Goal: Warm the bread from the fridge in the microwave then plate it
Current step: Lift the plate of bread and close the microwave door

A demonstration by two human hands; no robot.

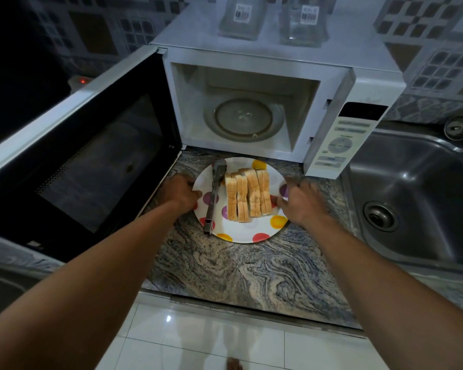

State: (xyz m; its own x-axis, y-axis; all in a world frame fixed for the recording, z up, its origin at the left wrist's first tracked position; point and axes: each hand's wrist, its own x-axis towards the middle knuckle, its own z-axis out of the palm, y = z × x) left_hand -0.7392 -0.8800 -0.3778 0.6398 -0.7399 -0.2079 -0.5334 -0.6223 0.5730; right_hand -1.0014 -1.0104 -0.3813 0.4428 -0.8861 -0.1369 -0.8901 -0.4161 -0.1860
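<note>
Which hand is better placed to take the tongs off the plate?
Left. The left hand grips the plate rim beside the tongs; the right hand is beyond the bread.

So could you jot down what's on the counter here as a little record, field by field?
plate: dotted plate on the stone counter, before the microwave
bread: sliced bread in a row on the plate
tongs: metal tongs lying on the plate, left of the bread
microwave: microwave door open, turntable bare
left hand: on the plate's left rim
right hand: on its right rim
</note>
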